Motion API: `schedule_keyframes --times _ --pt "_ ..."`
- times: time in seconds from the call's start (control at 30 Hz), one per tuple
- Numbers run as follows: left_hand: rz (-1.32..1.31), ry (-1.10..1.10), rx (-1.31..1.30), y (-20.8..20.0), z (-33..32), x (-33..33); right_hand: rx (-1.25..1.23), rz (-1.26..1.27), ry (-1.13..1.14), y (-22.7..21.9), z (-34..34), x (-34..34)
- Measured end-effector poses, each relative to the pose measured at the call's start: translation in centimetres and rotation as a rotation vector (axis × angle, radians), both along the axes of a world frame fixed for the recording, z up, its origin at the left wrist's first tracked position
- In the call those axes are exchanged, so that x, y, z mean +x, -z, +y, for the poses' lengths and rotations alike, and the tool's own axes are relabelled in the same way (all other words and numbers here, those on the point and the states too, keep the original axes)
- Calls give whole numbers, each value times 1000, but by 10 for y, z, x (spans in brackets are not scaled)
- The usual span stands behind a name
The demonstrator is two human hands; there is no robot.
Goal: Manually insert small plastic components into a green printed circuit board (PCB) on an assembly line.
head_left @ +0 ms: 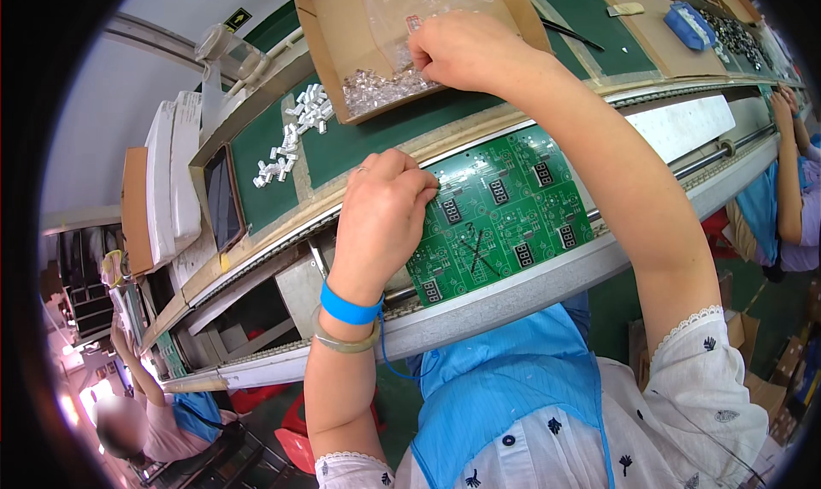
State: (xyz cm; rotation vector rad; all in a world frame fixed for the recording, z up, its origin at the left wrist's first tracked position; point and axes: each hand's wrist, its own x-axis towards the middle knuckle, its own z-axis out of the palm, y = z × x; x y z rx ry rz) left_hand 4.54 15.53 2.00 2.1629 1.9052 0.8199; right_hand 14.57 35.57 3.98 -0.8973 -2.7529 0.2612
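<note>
A green circuit board (505,207) with several black digit displays lies across the rails of the conveyor in front of me. My left hand (385,202) is closed at the board's upper left corner, its fingers curled; what they pinch, if anything, is hidden. Beyond the board stands an open cardboard box (329,40) with small clear parts (380,91) and a clear plastic bag (385,14) inside. Over these parts is my right hand (466,51), fingers bent and pressed together. I cannot make out anything between its fingertips.
Small white cylindrical parts (286,151) lie loose left of the box. A dark framed panel (224,198) and white foam-like blocks (175,172) stand farther left. At the far right are black tweezers (571,34) and a blue container (688,27). Other people sit along the line on both sides.
</note>
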Motion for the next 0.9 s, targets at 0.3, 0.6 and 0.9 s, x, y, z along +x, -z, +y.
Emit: schedule_keyframes --times 0.3,0.6,0.9 --pt "82 23 -33 -4 0 0 -8 -6 4 -1 -1 -1" --pt "-67 -1 -14 -3 1 -1 74 -20 -19 3 0 3" --pt "-47 -179 207 -34 62 -11 -131 283 -133 1 5 31"
